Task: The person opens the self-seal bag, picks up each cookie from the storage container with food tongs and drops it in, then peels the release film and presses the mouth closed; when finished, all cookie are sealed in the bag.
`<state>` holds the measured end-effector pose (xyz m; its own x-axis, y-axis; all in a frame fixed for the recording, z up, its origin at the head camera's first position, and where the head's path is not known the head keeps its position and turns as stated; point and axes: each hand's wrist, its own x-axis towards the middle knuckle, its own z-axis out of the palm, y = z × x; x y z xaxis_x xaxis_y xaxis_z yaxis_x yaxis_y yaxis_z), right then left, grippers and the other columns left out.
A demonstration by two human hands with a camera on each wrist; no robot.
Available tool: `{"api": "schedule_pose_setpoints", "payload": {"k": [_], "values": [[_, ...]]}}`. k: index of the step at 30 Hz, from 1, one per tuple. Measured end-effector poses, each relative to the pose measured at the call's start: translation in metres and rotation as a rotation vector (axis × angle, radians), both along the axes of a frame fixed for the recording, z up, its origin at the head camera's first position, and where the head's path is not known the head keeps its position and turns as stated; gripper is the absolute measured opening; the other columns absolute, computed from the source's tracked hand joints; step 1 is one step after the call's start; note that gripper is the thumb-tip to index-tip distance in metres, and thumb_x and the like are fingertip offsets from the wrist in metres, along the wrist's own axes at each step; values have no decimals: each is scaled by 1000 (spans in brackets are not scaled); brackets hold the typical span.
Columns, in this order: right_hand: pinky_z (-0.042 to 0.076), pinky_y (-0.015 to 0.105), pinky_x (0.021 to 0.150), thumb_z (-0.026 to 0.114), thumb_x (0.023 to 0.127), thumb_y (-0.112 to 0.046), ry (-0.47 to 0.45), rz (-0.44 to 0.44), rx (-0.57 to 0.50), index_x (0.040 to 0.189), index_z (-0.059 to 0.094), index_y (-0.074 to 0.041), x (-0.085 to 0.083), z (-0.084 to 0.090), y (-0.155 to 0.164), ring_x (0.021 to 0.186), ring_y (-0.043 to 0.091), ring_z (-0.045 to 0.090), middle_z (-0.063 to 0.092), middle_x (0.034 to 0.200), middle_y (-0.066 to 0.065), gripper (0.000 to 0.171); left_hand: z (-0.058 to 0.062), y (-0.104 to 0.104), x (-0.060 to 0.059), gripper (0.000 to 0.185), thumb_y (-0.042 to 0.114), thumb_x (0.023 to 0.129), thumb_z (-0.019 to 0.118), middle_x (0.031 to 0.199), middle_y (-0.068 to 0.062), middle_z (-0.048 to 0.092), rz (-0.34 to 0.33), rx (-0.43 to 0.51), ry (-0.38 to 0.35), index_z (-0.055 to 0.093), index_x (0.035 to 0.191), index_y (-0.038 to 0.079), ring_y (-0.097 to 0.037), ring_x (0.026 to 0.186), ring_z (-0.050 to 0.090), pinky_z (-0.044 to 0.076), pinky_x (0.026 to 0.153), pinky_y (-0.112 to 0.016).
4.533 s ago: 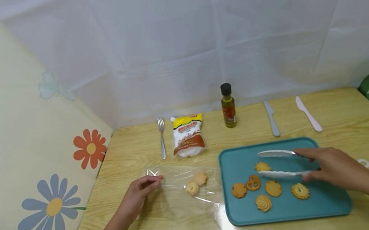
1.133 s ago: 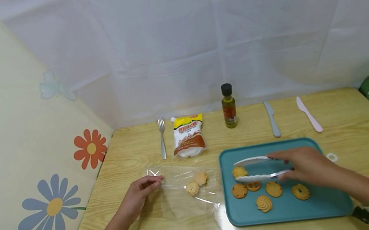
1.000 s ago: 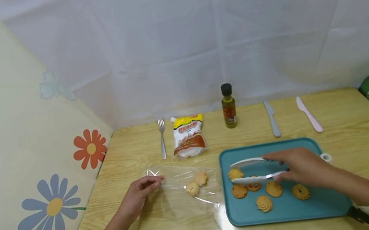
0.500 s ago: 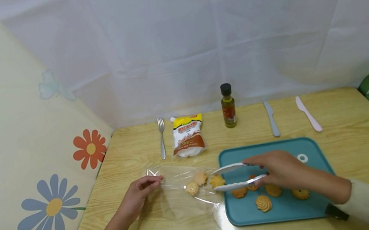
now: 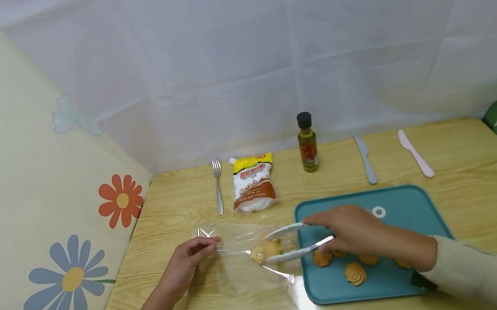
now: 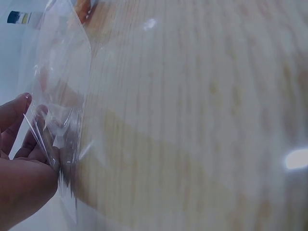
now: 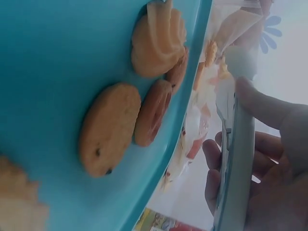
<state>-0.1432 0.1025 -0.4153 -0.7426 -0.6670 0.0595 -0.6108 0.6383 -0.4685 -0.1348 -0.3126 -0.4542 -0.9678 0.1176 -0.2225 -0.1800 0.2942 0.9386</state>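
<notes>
tongs (image 5: 286, 243) moved into bag (image 5: 245, 262) | R hand (image 5: 351, 228) grips tongs | L hand (image 5: 187, 260) pinches bag | cookie prob. hidden | tray (image 5: 411, 211) beside

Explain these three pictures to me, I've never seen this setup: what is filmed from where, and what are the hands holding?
No machine here: a person works with bare hands and wears three cameras. The wide picture comes from the head, the two close ones from the wrists. The left hand pinches the end of a clear bag on the wooden table. The right hand grips white tongs, whose tips reach into the bag among cookies. More cookies lie on a teal tray. Behind lie a fork, a pouch, a bottle and two knives.
</notes>
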Motion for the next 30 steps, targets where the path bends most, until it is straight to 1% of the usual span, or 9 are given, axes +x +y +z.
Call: {"api": "schedule_pose_setpoints", "payload": {"k": [2,6,12,15,22,30], "values": [[57,47,92,85,86,-32,12,12,11,142,64,-15,-1,-1,-4,117,26,68,68,137,4,62,0,0,0,28,8,104,62,138,-22,63,-1,0,-1,66,123,-12,1,115,61,50,96,-18],[54,50,99,84,86,-31,-11,29,25,142,64,-15,-1,-1,-11,124,29,64,65,141,3,61,-1,-1,0,29,9,103,62,138,-22,63,-4,3,-3,66,123,-12,1,116,61,50,96,-18],[53,50,100,84,88,-33,-94,34,39,144,62,-18,-2,-4,-17,127,28,62,63,144,1,62,-1,-2,0,27,10,103,63,138,-19,64,-11,-4,2,67,122,-10,2,117,60,49,97,-17],[53,50,101,84,87,-33,-119,31,44,145,62,-19,-2,-5,-19,128,28,61,63,144,0,64,-1,-1,0,26,10,103,64,138,-17,65,-4,-7,-6,68,121,-9,2,117,60,50,97,-17],[52,52,101,86,85,-33,-129,19,52,145,62,-18,-3,-4,-20,128,29,61,64,144,1,66,0,-1,0,26,10,103,63,139,-19,64,-1,-3,-5,68,121,-8,2,118,60,49,97,-17],[52,53,101,86,85,-34,-138,23,41,146,60,-16,-2,-4,-18,128,30,61,63,144,3,69,-1,-1,0,26,9,103,63,138,-17,65,4,-12,-12,68,121,-8,3,117,60,50,96,-17]]}}
